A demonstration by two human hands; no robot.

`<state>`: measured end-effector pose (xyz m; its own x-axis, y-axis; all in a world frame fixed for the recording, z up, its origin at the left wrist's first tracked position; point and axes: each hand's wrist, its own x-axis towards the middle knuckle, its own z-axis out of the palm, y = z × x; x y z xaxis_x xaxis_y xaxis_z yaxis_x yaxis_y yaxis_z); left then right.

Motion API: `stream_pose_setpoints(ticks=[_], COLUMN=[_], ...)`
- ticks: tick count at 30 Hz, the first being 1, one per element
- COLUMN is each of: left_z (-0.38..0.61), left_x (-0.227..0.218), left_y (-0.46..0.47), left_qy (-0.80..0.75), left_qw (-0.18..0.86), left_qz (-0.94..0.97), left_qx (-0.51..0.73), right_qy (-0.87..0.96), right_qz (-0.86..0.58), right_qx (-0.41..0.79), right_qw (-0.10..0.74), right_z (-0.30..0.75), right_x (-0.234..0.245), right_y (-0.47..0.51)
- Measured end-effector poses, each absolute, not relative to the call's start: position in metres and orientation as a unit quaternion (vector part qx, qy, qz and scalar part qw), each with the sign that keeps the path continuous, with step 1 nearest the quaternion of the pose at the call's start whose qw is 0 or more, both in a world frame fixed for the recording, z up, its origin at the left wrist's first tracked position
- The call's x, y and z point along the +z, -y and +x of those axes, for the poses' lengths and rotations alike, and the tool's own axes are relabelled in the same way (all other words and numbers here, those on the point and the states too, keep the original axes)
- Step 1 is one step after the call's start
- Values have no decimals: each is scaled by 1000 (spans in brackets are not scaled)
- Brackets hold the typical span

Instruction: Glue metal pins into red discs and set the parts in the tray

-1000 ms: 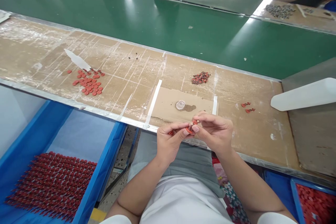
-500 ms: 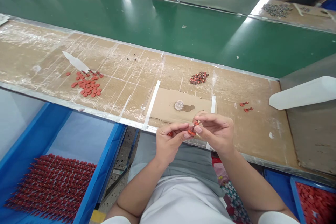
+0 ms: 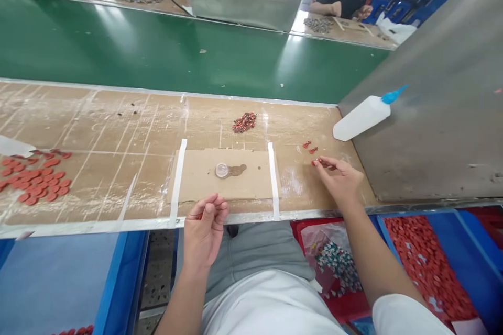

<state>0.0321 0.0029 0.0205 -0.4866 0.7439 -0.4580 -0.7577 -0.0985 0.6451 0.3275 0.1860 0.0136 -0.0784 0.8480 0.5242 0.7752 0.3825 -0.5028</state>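
Note:
My right hand (image 3: 341,180) is at the right part of the bench, its fingertips pinching a small red part (image 3: 316,162) low over or on the surface; I cannot tell which. Just beyond it lie two similar parts, each a red disc with a thin dark stem (image 3: 313,150). My left hand (image 3: 206,227) is raised at the bench's front edge with its fingers curled together. A bit of red shows between them, mostly hidden. Ahead of it, a small round clear dish (image 3: 222,170) sits beside a brown wet stain on a cardboard sheet (image 3: 196,183).
Red discs (image 3: 37,183) lie at the left and a pile of small red-and-dark pieces (image 3: 244,122) at the back. A white bottle with a blue nozzle (image 3: 363,118) leans by the metal panel (image 3: 428,115). Below, a blue bin (image 3: 428,261) holds red parts. Co-workers sit across the green belt (image 3: 157,47).
My hands have parted: the right has carried a red part rightward, near the two parts lying there. The left stays near the front edge. The view has swung to the right.

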Motion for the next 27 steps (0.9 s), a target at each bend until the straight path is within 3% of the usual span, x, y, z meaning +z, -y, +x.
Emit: stream_pose_setpoints(ticks=[6,13,21,23,27], left_z=[40,41,45,48,57], left_x=[25,22,23,26,36], left_y=[-9,-10,-10,-12,-18], left_qy=[-448,-454,-422,-403,-351], left_qw=[518,513,534,549,602], left_qz=[-14,-15,-14,-25,-38], left_qx=[729,729,732,731,716], right_qy=[741,749,723,724,814], right_qz=[-585,-579,-553,-531,-357], right_qx=[6,-29,-78,-51,144], right_qw=[329,320,407,437,436], right_z=[355,353,342,325,276], right_x=[-2,-12,8,20,39], right_y=[-217,-224,-199,-173,-115])
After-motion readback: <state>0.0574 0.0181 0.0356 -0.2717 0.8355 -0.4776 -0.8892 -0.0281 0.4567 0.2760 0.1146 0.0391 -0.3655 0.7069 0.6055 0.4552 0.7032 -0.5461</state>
